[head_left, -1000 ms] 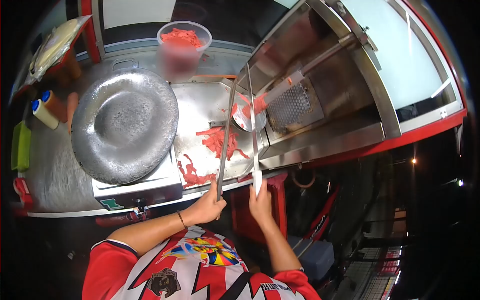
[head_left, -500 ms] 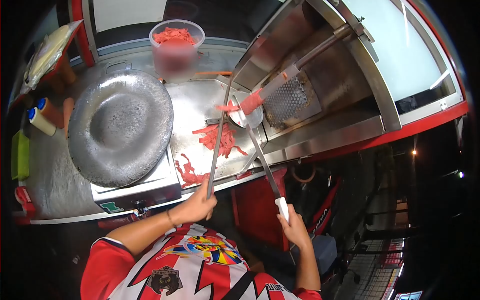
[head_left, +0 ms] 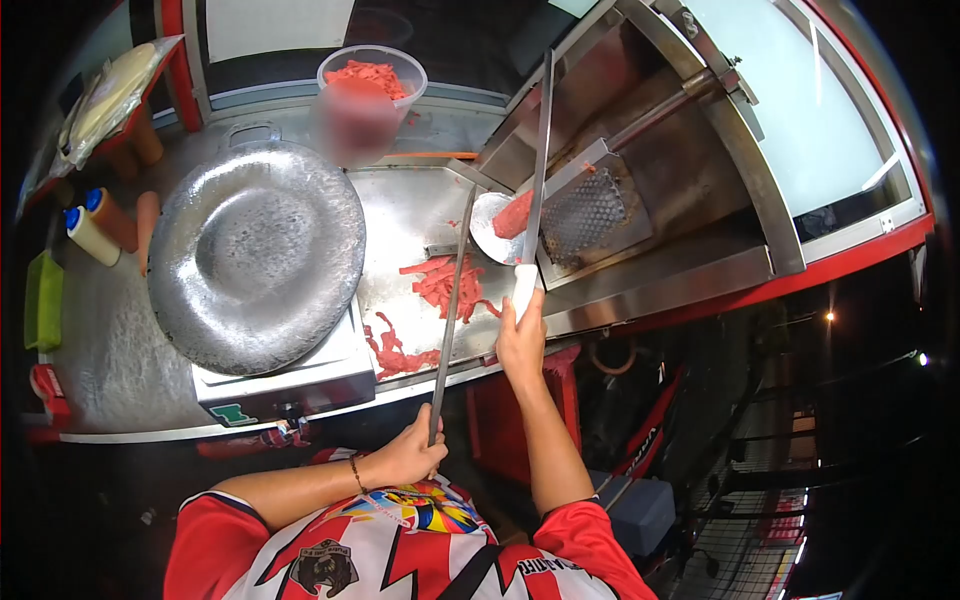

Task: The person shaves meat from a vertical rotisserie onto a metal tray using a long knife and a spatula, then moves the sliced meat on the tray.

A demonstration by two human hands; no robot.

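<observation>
My right hand [head_left: 522, 340] grips the white handle of a long knife [head_left: 543, 160], its blade pointing away from me and passing over the meat on the spit. That red meat [head_left: 510, 218] sits at the plate end of the spit [head_left: 655, 125], above a round metal plate [head_left: 490, 232]. My left hand [head_left: 410, 452] is closed round a long, thin metal rod [head_left: 456, 290], which slants up across the steel tray [head_left: 400, 210]. Under the rod lies a pile of red meat strips [head_left: 440, 288], with more meat scraps [head_left: 398, 355] nearer the front edge.
A big round metal pan [head_left: 255, 250] rests on a burner [head_left: 290, 385] to the left. Behind the tray stands a clear bucket [head_left: 370, 100] of red meat. Steel walls and a perforated burner panel [head_left: 585, 215] flank the spit. Two squeeze bottles [head_left: 92, 238] stand far left.
My right hand has moved up and left, swinging the knife upright beside the spit meat. My left hand and the rod have lowered towards me, and the two tools no longer cross the same spot.
</observation>
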